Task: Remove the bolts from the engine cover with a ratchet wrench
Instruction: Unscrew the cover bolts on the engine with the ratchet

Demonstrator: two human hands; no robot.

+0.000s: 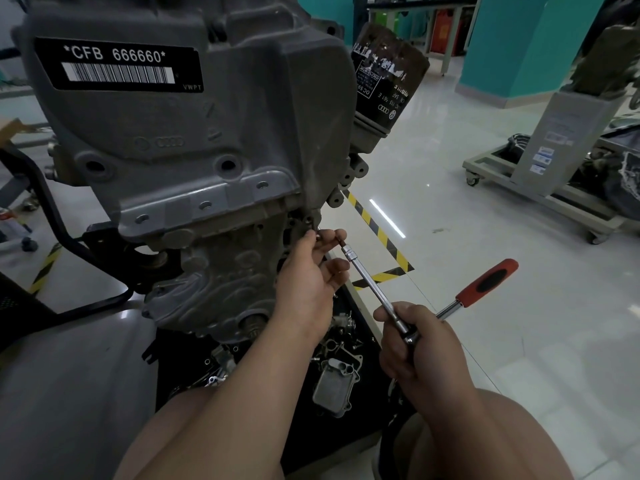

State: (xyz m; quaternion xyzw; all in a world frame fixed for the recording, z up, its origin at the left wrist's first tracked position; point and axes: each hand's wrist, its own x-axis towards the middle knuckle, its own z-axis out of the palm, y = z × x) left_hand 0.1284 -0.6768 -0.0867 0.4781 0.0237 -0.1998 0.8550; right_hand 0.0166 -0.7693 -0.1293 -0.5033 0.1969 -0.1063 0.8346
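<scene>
The left hand (308, 275) pinches what looks like a small bolt (318, 234) at five o'clock of the engine cover (194, 133). The right hand (419, 355) grips the ratchet wrench (485, 283), its tip just at four o'clock of the bolt. Probably the loosened bolt comes out by fingers; next, pull it straight.

— Where is the left hand (311, 271)?
— Raised, bare forearm reaching forward, thumb and forefinger pinching a small metal piece (318, 234).
— And the right hand (419, 348)?
— Lower and nearer, fingers curled around the head of a ratchet wrench (486, 282).
</scene>
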